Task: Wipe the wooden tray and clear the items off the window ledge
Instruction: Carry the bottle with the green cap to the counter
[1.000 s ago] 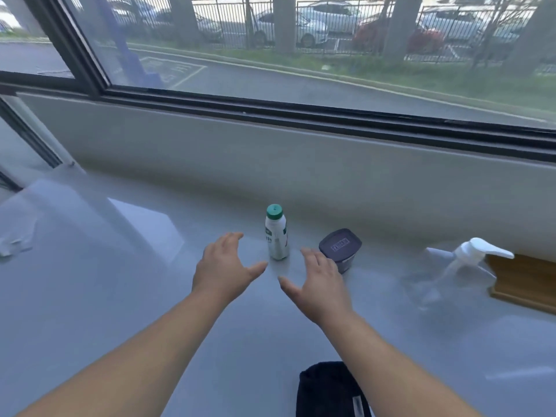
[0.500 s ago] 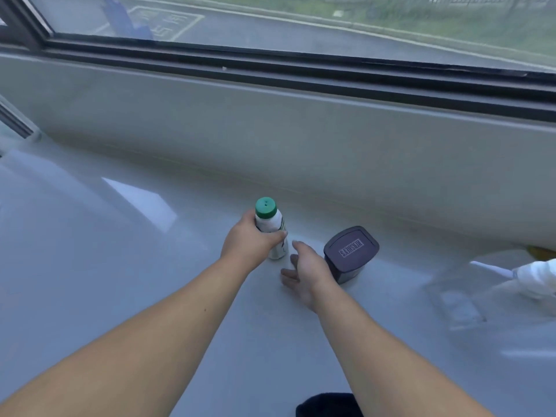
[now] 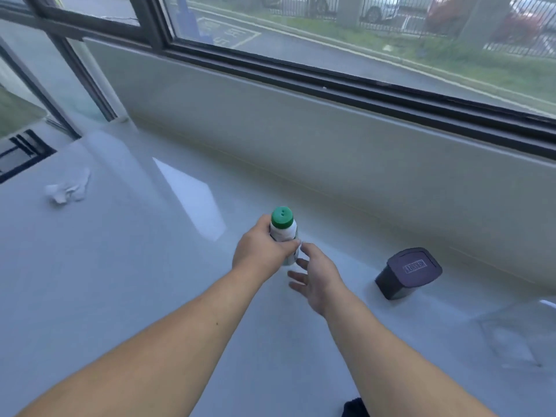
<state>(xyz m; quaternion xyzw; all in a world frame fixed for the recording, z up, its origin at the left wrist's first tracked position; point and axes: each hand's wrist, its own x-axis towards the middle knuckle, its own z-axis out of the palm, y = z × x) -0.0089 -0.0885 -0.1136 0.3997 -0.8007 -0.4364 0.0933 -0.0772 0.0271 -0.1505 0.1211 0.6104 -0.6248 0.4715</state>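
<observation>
Standing upright on window ledge [image 3: 120,296], green-capped bottle [image 3: 283,228] has long axis vertical, cap up. Left hand [image 3: 261,249] wrapped around its body, clenched on it. Right hand [image 3: 319,279] just right of bottle, fingers spread, holding nothing. Dark lidded tub [image 3: 407,273] well right, nearer right hand. Crumpled white scrap [image 3: 67,191] far left. Lift path looks clear.

Head camera looks forward and down, close over the ledge [image 3: 120,296].
</observation>
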